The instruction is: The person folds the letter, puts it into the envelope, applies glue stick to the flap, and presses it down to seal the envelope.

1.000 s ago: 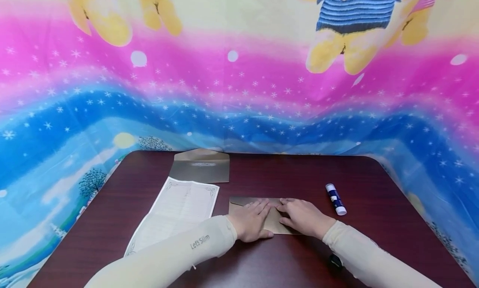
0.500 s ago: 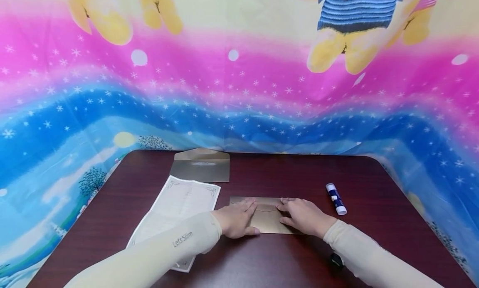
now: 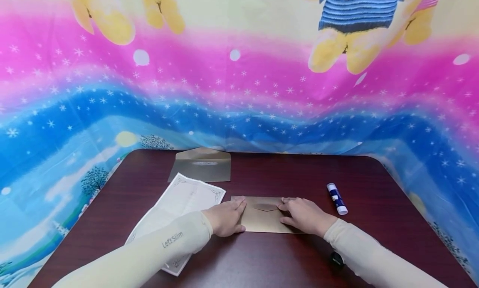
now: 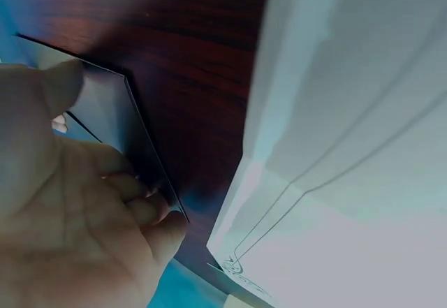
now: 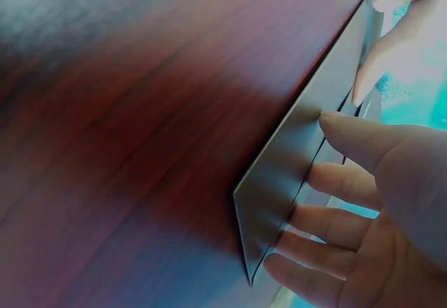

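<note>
A gold-brown envelope (image 3: 266, 222) lies on the table with its flap folded down. At the left end of the envelope, my left hand (image 3: 224, 217) rests with fingers extended along the edge and its thumb at the near edge. My right hand (image 3: 308, 215) presses on the right part, and in the right wrist view its fingers (image 5: 328, 221) spread over the flap side. Beneath the left forearm lies a white letter sheet (image 3: 187, 198) with a decorative border, partly hidden by the sleeve. In the left wrist view this sheet (image 4: 349, 203) stands out large beside the envelope.
A second envelope (image 3: 202, 171), flap raised, lies at the back left, slightly overlapped by the sheet. A blue and white glue stick (image 3: 337, 199) lies right of the right hand. Behind the dark red table (image 3: 284, 176) hangs a printed curtain (image 3: 262, 92).
My left hand has slid left across the envelope to its left end, uncovering the flap's point. The letter sheet has shifted and turned slightly under the forearm. My right hand has stayed put.
</note>
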Demonstrator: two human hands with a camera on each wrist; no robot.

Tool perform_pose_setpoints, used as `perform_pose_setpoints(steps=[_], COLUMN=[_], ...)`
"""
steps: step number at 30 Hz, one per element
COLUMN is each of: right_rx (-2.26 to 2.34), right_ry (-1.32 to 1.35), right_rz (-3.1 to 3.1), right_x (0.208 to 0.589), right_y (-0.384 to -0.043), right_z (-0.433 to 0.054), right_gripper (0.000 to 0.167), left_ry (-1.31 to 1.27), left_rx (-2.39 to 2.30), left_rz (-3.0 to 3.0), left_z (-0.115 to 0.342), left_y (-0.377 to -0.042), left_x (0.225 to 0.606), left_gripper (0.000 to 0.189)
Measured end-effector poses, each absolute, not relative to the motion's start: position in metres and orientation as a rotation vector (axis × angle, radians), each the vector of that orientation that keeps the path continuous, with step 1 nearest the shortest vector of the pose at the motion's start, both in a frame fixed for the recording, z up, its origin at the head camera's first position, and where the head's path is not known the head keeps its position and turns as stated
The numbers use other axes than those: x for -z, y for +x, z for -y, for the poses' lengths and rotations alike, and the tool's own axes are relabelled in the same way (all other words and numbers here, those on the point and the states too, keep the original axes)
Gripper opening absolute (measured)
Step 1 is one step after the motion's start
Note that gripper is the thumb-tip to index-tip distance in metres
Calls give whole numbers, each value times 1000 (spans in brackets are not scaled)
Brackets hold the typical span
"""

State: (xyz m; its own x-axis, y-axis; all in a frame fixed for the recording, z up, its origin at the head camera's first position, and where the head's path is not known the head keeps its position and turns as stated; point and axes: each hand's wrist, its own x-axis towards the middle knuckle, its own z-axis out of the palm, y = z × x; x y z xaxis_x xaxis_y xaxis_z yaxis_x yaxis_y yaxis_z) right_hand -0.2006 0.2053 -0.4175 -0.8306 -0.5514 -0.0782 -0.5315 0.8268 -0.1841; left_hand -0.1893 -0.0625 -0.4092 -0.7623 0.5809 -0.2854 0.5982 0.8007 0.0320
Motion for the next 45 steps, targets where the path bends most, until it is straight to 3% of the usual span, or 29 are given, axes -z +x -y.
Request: perform_pose_setpoints(steps=[8,16,22,45], right_rx=[240,274,226,257], right_ry=[-848,-992,-1053,-905], right_rz=[-2903,-2850,-2740,-2751], right_x=[412,419,426,420], right_y=[-198,-190,-185,-191], right_z=[-197,-157,-130,-180], right_gripper=[44,77,90,68], left_ry=[899,899,944,892], left_rx=[135,151,148,92], left_rz=[-2733,-2739,-2737,-2752], left_z=[60,60,61,59], left_y=[-189,-187,-186,-185], left_x=[412,410,408,414], left_gripper=[77,77,74,78])
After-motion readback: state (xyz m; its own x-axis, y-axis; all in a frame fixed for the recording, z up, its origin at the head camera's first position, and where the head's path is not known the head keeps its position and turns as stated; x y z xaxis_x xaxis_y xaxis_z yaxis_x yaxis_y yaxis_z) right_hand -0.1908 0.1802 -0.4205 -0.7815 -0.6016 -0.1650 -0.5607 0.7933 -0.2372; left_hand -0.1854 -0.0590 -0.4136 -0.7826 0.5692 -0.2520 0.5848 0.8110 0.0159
